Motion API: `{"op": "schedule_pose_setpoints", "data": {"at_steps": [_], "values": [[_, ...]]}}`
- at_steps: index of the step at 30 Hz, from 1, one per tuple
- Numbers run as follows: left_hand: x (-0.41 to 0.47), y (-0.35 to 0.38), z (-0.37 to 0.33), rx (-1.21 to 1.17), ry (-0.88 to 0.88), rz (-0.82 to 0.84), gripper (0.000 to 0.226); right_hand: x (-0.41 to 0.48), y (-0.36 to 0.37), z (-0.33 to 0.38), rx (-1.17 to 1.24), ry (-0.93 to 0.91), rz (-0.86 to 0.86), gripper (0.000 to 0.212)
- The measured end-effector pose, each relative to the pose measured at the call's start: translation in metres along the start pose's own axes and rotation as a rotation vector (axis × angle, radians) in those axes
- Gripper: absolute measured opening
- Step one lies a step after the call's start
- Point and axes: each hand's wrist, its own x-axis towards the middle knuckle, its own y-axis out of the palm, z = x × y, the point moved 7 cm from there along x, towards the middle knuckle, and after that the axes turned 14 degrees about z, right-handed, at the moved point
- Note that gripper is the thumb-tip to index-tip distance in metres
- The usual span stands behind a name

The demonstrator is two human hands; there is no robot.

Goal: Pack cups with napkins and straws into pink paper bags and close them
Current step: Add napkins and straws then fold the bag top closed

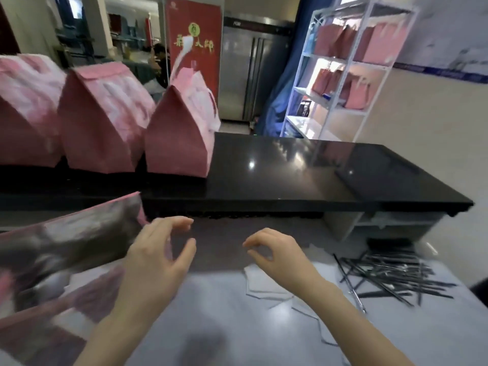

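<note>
You have three bags (105, 120) standing in a row on the raised tabletop (290, 167), far left. On the lower tabletop (237, 326) before you, another bag (66, 247) lies at left, napkins (264, 283) right of centre, straws (390, 276) farther right.

Materials and finishes, packing station
Matt, lightly creased paper with a paler marbled print on the broad faces: pink paper bags (179, 138). Glossy, polished black, mirror-like with lamp glints: upper ledge (277, 167). Smooth pale grey with a soft sheen: desk (237, 326). Thin, matt white paper: napkins (264, 283). Black with a slight shine, the wrapping too blurred to tell: straws (390, 278). Smooth white-painted metal: shelf rack (351, 62). Brushed steel with a dull satin finish: refrigerator (245, 75).
</note>
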Motion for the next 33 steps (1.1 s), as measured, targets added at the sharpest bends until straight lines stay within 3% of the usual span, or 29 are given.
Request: {"op": "schedule_pose_setpoints", "data": {"at_steps": [9, 14, 17, 24, 33], "values": [[0.031, 0.284, -0.073, -0.059, -0.016, 0.463, 0.027, -0.135, -0.051, -0.259, 0.007, 0.507, 0.063, 0.026], [0.034, 0.41, -0.095, -0.015, -0.014, 0.685, 0.029, -0.177, -0.052, -0.354, -0.061, 0.696, 0.075, 0.053], [0.038, 0.466, -0.106, 0.023, -0.009, 0.78, 0.032, -0.182, -0.047, -0.39, -0.176, 0.735, 0.1, 0.051], [0.038, 0.524, -0.112, 0.087, 0.017, 0.862, 0.021, -0.177, -0.034, -0.423, -0.221, 0.725, 0.134, 0.023], [0.045, 0.507, -0.108, 0.057, -0.025, 0.807, 0.03, -0.18, -0.043, -0.418, -0.161, 0.683, 0.028, 0.021]]}}
